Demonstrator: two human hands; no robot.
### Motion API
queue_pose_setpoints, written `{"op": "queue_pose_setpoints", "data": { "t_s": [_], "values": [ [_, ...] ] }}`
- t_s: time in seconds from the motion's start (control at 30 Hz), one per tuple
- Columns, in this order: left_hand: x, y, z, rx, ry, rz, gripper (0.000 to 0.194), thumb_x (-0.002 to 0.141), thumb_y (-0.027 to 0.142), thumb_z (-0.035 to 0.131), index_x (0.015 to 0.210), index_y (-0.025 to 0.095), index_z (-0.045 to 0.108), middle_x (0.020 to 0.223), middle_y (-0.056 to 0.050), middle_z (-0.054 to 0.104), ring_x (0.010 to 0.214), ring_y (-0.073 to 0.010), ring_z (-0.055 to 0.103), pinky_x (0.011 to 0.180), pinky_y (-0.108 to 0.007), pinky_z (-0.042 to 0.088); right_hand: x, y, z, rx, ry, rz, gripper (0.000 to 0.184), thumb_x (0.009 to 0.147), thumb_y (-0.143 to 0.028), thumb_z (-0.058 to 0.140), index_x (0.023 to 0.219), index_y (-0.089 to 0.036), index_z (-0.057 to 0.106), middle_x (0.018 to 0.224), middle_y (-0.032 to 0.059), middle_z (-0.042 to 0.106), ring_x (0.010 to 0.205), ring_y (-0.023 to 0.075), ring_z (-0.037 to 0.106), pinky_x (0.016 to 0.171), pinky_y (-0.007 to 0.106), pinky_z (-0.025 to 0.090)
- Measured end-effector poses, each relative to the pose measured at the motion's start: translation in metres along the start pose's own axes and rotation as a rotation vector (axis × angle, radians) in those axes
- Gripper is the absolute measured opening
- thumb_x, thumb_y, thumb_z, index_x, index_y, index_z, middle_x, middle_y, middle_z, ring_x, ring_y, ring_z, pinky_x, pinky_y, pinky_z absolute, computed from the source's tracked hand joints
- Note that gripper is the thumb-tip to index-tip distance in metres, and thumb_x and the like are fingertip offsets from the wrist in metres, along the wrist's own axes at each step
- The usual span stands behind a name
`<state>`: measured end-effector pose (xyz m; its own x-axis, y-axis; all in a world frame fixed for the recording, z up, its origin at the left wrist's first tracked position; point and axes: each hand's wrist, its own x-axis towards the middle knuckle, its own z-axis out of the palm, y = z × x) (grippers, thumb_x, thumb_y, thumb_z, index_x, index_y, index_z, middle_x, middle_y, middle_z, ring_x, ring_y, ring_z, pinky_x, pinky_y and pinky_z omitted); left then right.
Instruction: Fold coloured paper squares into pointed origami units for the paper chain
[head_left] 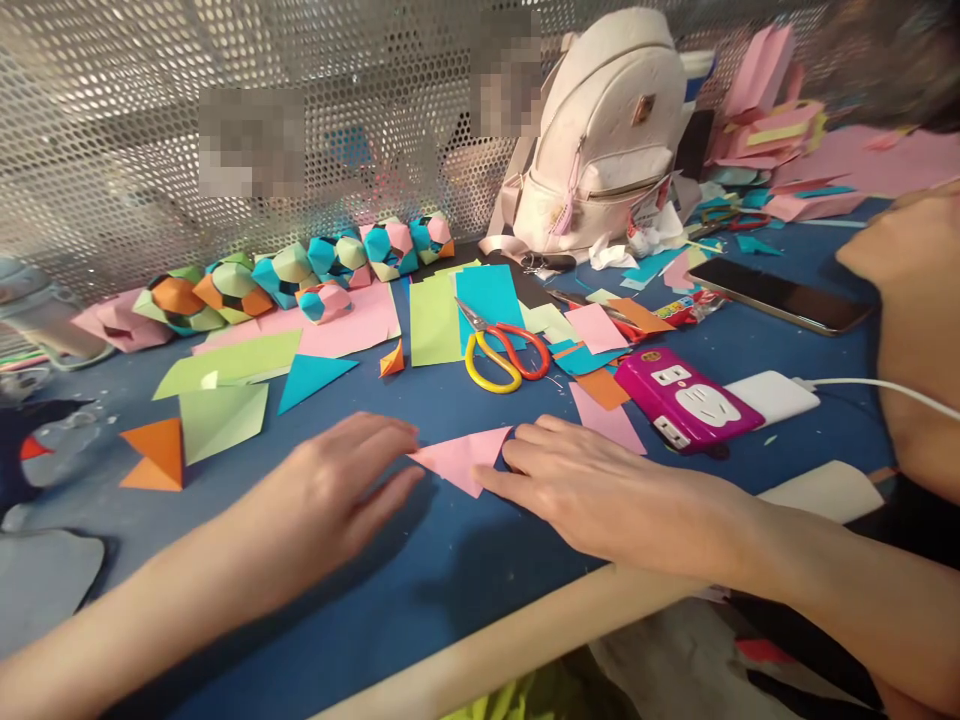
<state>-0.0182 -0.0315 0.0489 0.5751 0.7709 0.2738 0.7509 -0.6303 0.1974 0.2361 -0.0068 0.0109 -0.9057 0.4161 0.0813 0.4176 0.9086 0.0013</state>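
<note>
A pink paper triangle [459,458] lies on the blue tabletop between my two hands, its long fold facing away from me. My left hand [352,485] is at its left corner, fingers stretched and thumb apart, fingertips by the paper's tip. On the other side, my right hand [577,485] holds the right corner, with the thumb on the paper and the fingers curled at its edge. Beyond the hands lie scissors [495,345] with one yellow and one red handle, a blue paper triangle [315,380] and a small folded orange piece [391,360].
Several coloured folded-paper balls [292,272] line the perforated metal screen [405,60]. A pale backpack [607,130] stands at the back. To the right are a magenta power strip [682,400] with a white charger [772,397], a phone [780,293] and another person's arm [915,370].
</note>
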Motion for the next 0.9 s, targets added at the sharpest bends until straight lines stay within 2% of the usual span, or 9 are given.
{"op": "queue_pose_setpoints", "data": {
  "t_s": [0.1,0.2,0.3,0.4,0.5,0.57,0.67,0.8,0.9],
  "values": [
    [0.002,0.023,0.019,-0.010,-0.049,0.168,0.027,0.095,0.025,0.042,0.108,0.012,0.063,0.106,-0.013,0.069,0.098,-0.0208,0.065,0.084,-0.031,0.056,0.002,-0.001,0.000,0.014,-0.006,0.021,0.050,0.078,0.003,0.047,0.124,-0.014,0.057,0.096,0.0091,0.060,0.093,0.0244,0.051,0.083,0.038,0.039],
    [-0.001,0.032,0.038,0.063,-0.040,0.216,0.032,0.095,0.031,0.044,0.105,0.008,0.063,0.099,-0.016,0.069,0.092,-0.0263,0.065,0.076,-0.039,0.058,0.004,0.003,-0.005,0.074,-0.059,0.030,0.043,0.083,0.001,0.046,0.120,-0.016,0.060,0.099,0.0085,0.062,0.090,0.0225,0.053,0.079,0.035,0.039],
    [-0.004,0.029,0.048,0.122,-0.003,0.235,0.038,0.094,0.036,0.043,0.102,0.006,0.064,0.096,-0.017,0.068,0.089,-0.0286,0.065,0.074,-0.043,0.058,0.008,0.009,-0.015,0.140,-0.099,0.079,0.038,0.087,-0.002,0.045,0.117,-0.017,0.061,0.099,0.0072,0.064,0.086,0.0202,0.054,0.074,0.032,0.040],
    [-0.004,0.026,0.050,0.130,0.008,0.242,0.040,0.094,0.039,0.043,0.103,0.007,0.064,0.098,-0.018,0.068,0.087,-0.0280,0.064,0.071,-0.042,0.058,0.015,0.006,-0.021,0.091,-0.087,0.195,0.036,0.089,-0.005,0.044,0.118,-0.018,0.061,0.094,0.0070,0.063,0.087,0.0209,0.053,0.075,0.033,0.039],
    [-0.004,0.024,0.049,0.148,0.019,0.242,0.042,0.094,0.042,0.042,0.107,0.007,0.063,0.108,-0.020,0.065,0.091,-0.0286,0.064,0.073,-0.042,0.057,0.023,-0.002,-0.017,-0.035,-0.094,0.180,0.040,0.091,-0.007,0.044,0.129,-0.016,0.055,0.098,0.0098,0.061,0.091,0.0230,0.052,0.080,0.036,0.038],
    [-0.004,0.023,0.050,0.160,0.014,0.243,0.041,0.093,0.041,0.043,0.106,0.008,0.063,0.113,-0.022,0.063,0.093,-0.0290,0.063,0.075,-0.043,0.057,0.024,-0.004,-0.010,-0.125,-0.082,0.187,0.040,0.092,-0.009,0.045,0.130,-0.014,0.055,0.098,0.0109,0.061,0.093,0.0245,0.051,0.082,0.037,0.036],
    [-0.005,0.022,0.051,0.165,-0.007,0.233,0.039,0.093,0.041,0.044,0.099,0.009,0.066,0.114,-0.023,0.063,0.087,-0.0282,0.063,0.071,-0.043,0.056,0.013,0.004,0.000,-0.220,-0.046,0.255,0.037,0.092,-0.010,0.045,0.125,-0.018,0.060,0.094,0.0104,0.059,0.092,0.0249,0.050,0.081,0.038,0.034],
    [-0.003,0.023,0.050,0.180,-0.031,0.216,0.040,0.093,0.043,0.043,0.093,0.011,0.067,0.116,-0.023,0.062,0.082,-0.0270,0.061,0.068,-0.043,0.054,-0.008,0.018,0.005,-0.279,-0.013,0.334,0.046,0.092,-0.006,0.043,0.132,-0.025,0.056,0.090,0.0096,0.058,0.090,0.0241,0.049,0.076,0.035,0.032],
    [0.000,0.024,0.048,0.197,-0.060,0.202,0.041,0.093,0.045,0.041,0.089,0.013,0.066,0.115,-0.022,0.063,0.079,-0.0260,0.059,0.067,-0.043,0.053,-0.010,0.016,-0.001,-0.290,-0.021,0.369,0.040,0.091,-0.007,0.044,0.125,-0.020,0.061,0.090,0.0109,0.058,0.089,0.0246,0.049,0.074,0.035,0.032]
  ]
}}
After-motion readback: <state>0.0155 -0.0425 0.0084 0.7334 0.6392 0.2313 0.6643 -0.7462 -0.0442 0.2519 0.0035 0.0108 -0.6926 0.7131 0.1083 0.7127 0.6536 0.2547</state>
